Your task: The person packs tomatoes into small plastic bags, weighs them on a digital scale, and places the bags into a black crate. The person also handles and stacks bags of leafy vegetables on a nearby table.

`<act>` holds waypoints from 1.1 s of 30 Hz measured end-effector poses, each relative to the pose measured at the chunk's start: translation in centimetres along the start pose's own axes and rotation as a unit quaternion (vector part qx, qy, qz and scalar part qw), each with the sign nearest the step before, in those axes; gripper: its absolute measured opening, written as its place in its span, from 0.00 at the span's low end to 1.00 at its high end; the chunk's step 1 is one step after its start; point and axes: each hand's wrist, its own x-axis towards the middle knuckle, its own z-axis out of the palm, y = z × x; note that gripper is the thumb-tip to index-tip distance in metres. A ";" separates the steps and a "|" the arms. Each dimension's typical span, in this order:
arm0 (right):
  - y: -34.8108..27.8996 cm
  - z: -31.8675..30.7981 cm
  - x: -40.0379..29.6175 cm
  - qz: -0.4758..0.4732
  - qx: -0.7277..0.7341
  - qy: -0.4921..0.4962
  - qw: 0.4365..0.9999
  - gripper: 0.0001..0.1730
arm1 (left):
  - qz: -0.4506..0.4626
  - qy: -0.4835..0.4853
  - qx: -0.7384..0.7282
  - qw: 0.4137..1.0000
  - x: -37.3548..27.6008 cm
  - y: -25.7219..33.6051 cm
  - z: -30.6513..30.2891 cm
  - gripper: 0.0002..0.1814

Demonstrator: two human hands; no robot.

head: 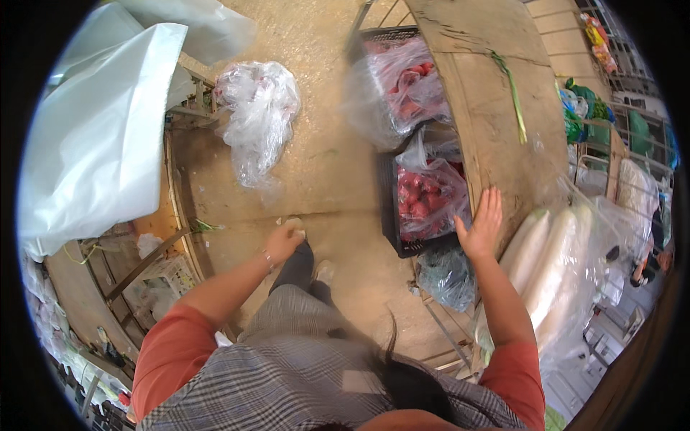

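Note:
My right hand (pixel 481 223) lies with spread fingers on the edge of a wooden board (pixel 501 161), holding nothing. Just left of it stands a black plastic crate (pixel 389 210) with red produce (pixel 418 199) under clear plastic film. Beyond, a second crate (pixel 385 35) holds more red produce in film. Long white radishes (pixel 550 264) in a clear bag lie to the right of my right forearm. My left hand (pixel 285 240) hangs over my leg with curled fingers; whether it holds anything is unclear. A green stalk (pixel 512 99) rests on the board.
A crumpled clear plastic bag (pixel 259 118) lies on the brown floor (pixel 329 178) ahead. Large white plastic sheeting (pixel 108 140) covers the left side, above a wooden stand (pixel 180 215). A dark bag (pixel 446 277) sits below the near crate. Wire racks with bagged goods stand at the far right.

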 end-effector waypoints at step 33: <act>1.4 3.8 0.5 -0.020 -0.019 0.001 1.000 0.51 | 0.561 -0.132 0.209 0.790 26.8 19.5 22.7 0.11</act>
